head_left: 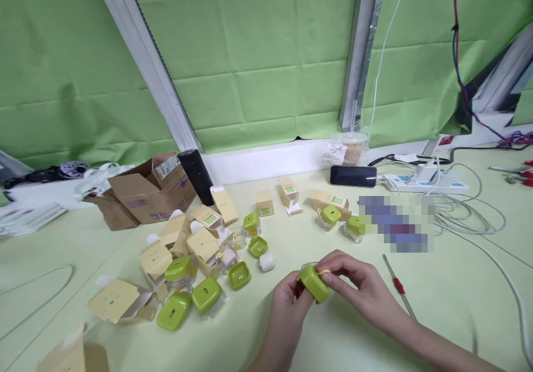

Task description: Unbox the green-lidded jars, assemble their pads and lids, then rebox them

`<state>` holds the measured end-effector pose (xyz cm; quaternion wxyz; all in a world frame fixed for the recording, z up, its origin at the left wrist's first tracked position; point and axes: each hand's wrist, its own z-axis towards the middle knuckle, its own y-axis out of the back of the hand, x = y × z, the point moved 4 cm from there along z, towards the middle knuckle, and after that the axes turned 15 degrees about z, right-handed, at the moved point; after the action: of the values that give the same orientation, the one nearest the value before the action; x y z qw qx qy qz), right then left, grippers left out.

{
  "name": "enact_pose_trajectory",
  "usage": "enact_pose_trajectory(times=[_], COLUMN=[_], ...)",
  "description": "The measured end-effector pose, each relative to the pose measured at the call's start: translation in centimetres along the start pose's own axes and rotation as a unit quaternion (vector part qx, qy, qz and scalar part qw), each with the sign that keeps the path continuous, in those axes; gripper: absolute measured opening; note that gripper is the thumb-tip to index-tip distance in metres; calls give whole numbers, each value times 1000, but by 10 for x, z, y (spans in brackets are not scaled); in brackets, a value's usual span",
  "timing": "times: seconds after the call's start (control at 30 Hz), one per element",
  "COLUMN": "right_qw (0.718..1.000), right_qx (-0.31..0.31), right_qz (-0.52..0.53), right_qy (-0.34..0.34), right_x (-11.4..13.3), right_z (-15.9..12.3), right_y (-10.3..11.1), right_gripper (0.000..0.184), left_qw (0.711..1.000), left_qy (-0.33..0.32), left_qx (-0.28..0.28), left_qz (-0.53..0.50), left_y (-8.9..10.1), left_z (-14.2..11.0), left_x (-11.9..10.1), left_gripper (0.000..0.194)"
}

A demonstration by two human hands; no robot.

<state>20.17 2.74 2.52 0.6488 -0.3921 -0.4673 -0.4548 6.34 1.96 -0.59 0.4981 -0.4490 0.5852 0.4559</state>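
Observation:
Low over the pale green table, my left hand [288,308] grips a green, rounded-square lid [315,285] from its left side, fingers curled round it. A short yellow strap [323,272] stands out at the top of this lid, and my right hand [356,283] pinches it between thumb and fingertips. To the left lie two upturned green lids [239,276] and a small white cylinder [267,261]. Several transparent containers with green lids [206,295] stand farther left. The underside of the held lid is hidden.
Small tan cartons [119,300], several open, spread over the left side. A brown cardboard box [152,191], black cylinder [195,175] and phone [353,176] are at the back. Right of my hands lie a red-and-metal rod [398,285], a power strip [441,184] and loose white cables [493,261].

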Motion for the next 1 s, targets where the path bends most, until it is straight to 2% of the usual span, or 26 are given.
enact_pose_trajectory(times=[0.17,0.3,0.43,0.53,0.6,0.7,0.83,1.0], right_qw=[995,993,994,996,997,996,991,995], right_qx=[-19,-35,-21,31,60,68,77,64], right_qz=[89,104,89,66,25,-51,-107,-79], right_qy=[-36,-42,-59,-58,-44,-1,34,17], right_x=[-6,-11,-13,-10,-7,-3,-3,-7], right_z=[-2,-4,-1,3,5,6,5,6], right_y=[-4,-6,-1,5,8,12,10,10], right_gripper=[25,26,23,26,19,12,13,13], left_qw=[999,998,998,998,996,993,995,996], left_qy=[17,34,31,50,64,64,49,51], left_qx=[-11,-36,-10,16,55,100,81,69], left_qz=[-37,-29,-45,-21,-5,-7,6,15], left_y=[-3,-2,-2,2,3,1,-1,-1], left_z=[-2,0,2,2,2,1,1,0], left_x=[0,4,3,-1,-3,-6,-6,-6], left_gripper=[38,38,31,25,22,19,15,15])
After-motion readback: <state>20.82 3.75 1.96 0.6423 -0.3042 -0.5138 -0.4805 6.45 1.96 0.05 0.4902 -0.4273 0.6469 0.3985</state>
